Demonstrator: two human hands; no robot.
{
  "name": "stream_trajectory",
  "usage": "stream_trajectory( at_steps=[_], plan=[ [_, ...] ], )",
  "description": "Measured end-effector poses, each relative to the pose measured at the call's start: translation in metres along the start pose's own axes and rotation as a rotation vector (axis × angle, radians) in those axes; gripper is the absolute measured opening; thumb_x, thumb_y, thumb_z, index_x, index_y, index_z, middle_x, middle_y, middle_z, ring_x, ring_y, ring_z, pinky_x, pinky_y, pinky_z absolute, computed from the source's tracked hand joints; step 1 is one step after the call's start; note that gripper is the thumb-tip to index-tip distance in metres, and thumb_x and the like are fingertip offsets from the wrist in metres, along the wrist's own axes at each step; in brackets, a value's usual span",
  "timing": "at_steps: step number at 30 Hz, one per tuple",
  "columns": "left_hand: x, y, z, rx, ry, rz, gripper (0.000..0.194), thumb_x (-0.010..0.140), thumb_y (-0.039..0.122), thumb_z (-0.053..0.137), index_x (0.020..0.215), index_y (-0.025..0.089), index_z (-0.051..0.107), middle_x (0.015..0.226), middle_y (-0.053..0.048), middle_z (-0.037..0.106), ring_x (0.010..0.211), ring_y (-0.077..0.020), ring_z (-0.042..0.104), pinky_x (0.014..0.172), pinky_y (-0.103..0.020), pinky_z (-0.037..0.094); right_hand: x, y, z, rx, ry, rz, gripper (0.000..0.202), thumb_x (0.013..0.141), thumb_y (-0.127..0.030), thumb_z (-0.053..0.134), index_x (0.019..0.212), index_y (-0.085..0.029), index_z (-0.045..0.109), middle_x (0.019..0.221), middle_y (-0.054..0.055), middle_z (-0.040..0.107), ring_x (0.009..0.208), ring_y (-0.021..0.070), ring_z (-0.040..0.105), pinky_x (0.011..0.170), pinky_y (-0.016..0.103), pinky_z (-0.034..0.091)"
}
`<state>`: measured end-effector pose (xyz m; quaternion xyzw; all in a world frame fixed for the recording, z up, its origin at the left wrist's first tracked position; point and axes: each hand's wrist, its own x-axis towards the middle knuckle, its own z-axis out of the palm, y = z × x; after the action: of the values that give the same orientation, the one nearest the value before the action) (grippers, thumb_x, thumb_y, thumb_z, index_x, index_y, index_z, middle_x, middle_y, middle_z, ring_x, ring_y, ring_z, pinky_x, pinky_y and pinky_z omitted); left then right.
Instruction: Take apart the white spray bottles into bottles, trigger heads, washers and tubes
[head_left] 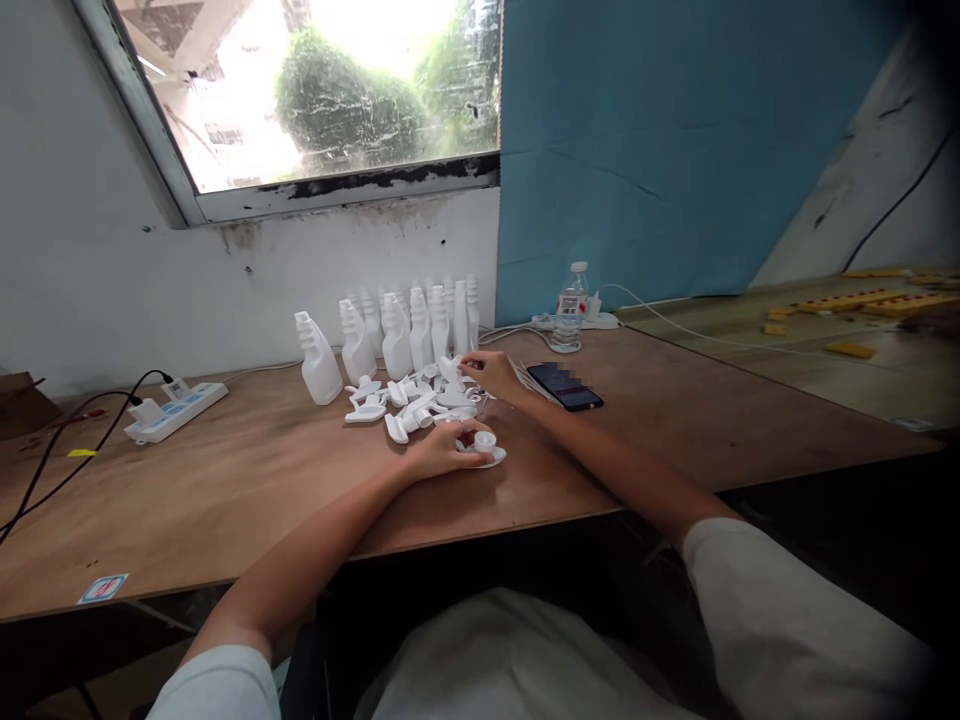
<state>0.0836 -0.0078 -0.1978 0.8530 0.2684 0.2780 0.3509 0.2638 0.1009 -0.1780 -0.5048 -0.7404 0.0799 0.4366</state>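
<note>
Both arms are stretching out over the desk (225,480) here; the left hand (439,452) is resting flat-ish on the wood with its fingers curling round a small white cap (485,440), which is sitting on a flat white piece right at the fingertips, so that hand is lightly pinching the cap rather than lying spread; the right hand (491,372) is sitting a bit farther away, just beyond and to the right of the left one, fingers pressing together on a white trigger part (452,370) at the edge of the pile of white parts (409,405). The pile is lying to the left of the right hand and just beyond the left hand, so the right hand is the one already in it, while the left is nearer the cap. The parts are lying every which way, so I can't pick out a long axis for the pinched one. Behind the pile, a row of white spray bottles (409,335) is standing upright; a phone (564,386) is lying just right of the right hand; a water bottle (571,308) is standing beyond that; a power strip (176,410) is sitting well off to the left.
</note>
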Motion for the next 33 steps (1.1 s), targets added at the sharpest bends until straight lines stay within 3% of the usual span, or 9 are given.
stream_trajectory(
  at_steps=[5,9,14,19,25,33],
  plan=[
    [-0.001,0.001,-0.001,0.004,-0.010,-0.005,0.038,0.077,0.043,0.069,0.105,0.018,0.065,0.084,-0.001,0.063,0.078,-0.0157,0.057,0.072,-0.025,0.045,-0.002,-0.012,0.016,0.188,0.041,0.003,0.019,0.078,-0.035,0.063,0.082,-0.019,0.073,0.077,0.004,0.072,0.075,0.0190,0.064,0.070,0.026,0.045],
    [-0.001,-0.001,0.000,0.002,-0.026,-0.005,0.041,0.075,0.046,0.071,0.104,0.018,0.066,0.088,-0.002,0.066,0.081,-0.0171,0.059,0.075,-0.026,0.047,0.000,-0.017,0.022,0.413,-0.004,0.047,0.026,0.076,-0.042,0.063,0.084,-0.019,0.071,0.073,0.004,0.071,0.066,0.0190,0.067,0.062,0.027,0.048],
    [-0.003,-0.003,0.002,-0.010,-0.002,0.003,0.040,0.075,0.047,0.071,0.102,0.017,0.069,0.088,-0.002,0.068,0.082,-0.0176,0.061,0.076,-0.027,0.048,-0.001,-0.019,0.003,0.705,-0.058,0.063,0.036,0.076,-0.046,0.060,0.097,-0.018,0.068,0.095,0.008,0.073,0.073,0.0207,0.070,0.068,0.032,0.053],
    [-0.001,-0.003,0.000,-0.001,0.179,0.023,0.039,0.080,0.044,0.068,0.109,0.017,0.066,0.096,-0.004,0.069,0.085,-0.0184,0.063,0.080,-0.029,0.049,-0.004,-0.017,-0.035,0.924,-0.105,0.056,0.035,0.076,-0.038,0.058,0.108,-0.022,0.059,0.118,0.009,0.068,0.089,0.0227,0.070,0.075,0.037,0.055],
    [0.002,-0.013,-0.013,0.075,0.455,0.041,0.031,0.084,0.035,0.064,0.111,0.021,0.062,0.105,-0.003,0.067,0.098,-0.0182,0.061,0.095,-0.031,0.044,-0.013,-0.018,-0.044,0.985,-0.121,0.047,0.041,0.078,-0.055,0.065,0.098,-0.019,0.062,0.078,0.005,0.070,0.058,0.0149,0.063,0.057,0.029,0.052],
    [0.005,-0.031,-0.034,0.184,0.677,-0.005,0.026,0.082,0.034,0.067,0.106,0.022,0.064,0.110,-0.004,0.066,0.106,-0.0196,0.059,0.097,-0.032,0.044,-0.033,-0.033,-0.037,0.877,-0.141,-0.091,0.037,0.078,-0.054,0.066,0.083,-0.017,0.068,0.069,0.003,0.066,0.053,0.0139,0.061,0.048,0.026,0.048]
  ],
)
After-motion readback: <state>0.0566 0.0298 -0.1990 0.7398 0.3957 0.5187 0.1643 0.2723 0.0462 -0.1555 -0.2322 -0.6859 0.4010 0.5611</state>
